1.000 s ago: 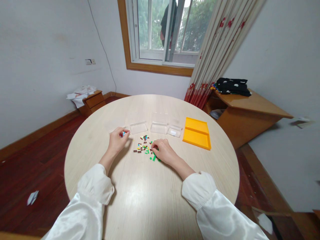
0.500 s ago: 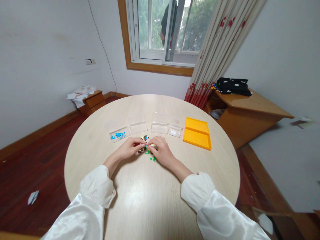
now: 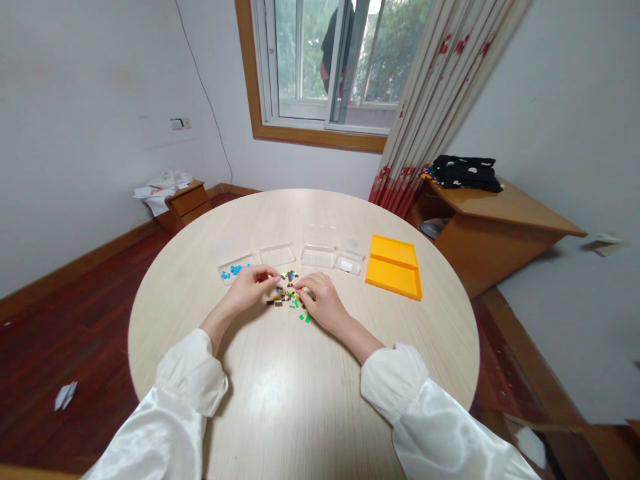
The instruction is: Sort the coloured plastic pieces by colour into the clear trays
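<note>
While right hand (image 3: 324,304) touches brick pile (image 3: 286,299), axes unreadable.

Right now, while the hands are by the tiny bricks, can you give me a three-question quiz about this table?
1. True or false: the flat orange plastic tray lies at the right end of the row of trays.
2. What colour are the pieces in the small clear plastic tray nearest the left hand? A red, B blue, C yellow.
3. What lies between the left hand and the right hand?

Key: 1 true. 2 B. 3 the pile of tiny coloured plastic bricks on the round pale wooden table.
</note>
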A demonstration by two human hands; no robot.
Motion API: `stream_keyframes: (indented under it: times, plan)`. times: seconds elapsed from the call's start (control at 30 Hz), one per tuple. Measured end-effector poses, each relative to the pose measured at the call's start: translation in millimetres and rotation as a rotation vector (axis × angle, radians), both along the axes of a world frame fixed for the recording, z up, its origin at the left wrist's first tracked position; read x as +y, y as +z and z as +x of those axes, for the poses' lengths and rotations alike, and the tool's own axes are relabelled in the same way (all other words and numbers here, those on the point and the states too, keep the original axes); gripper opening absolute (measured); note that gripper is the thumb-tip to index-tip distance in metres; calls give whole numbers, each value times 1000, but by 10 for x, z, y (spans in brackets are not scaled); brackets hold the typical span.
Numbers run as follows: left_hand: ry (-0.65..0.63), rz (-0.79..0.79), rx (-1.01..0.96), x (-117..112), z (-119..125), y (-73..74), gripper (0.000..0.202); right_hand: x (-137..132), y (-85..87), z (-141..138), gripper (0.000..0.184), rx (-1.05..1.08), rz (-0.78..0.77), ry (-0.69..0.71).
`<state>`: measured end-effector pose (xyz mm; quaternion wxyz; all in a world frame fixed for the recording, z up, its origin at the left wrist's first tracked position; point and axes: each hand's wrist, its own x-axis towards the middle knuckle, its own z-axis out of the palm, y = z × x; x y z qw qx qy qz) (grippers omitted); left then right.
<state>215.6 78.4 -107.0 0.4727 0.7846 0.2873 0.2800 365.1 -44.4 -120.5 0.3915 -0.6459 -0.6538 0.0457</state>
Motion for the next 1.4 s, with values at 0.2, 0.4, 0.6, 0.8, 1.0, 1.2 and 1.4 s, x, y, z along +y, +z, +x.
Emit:
stream_keyframes:
  times: [0.2,0.4,0.6,0.8,1.0,1.2,1.4]
  plan:
    - [567,228,56,265,-161,-23,22,21,-76,50,28,-81,-121,-112]
    - [736,351,223,368,-297,-82,18,53,-101,50,30,-154,-177,-54]
    - [742,385,358,382,-314,-134,19,86,-77,19,30,-216,-185,-3]
    - [705,371,465,364,-315,-109,29,93,-43,-18,30,-264,-237,48]
    - [694,369,483,350,-308,-91,30,88,-47,-18,26,-303,-244,44]
    - [696,380,454,354,-299,-102,30,111,-107,11,24,-286,-205,28]
    - [697,404,424,361,-295,-124,30,97,-84,0,26,-250,-174,53]
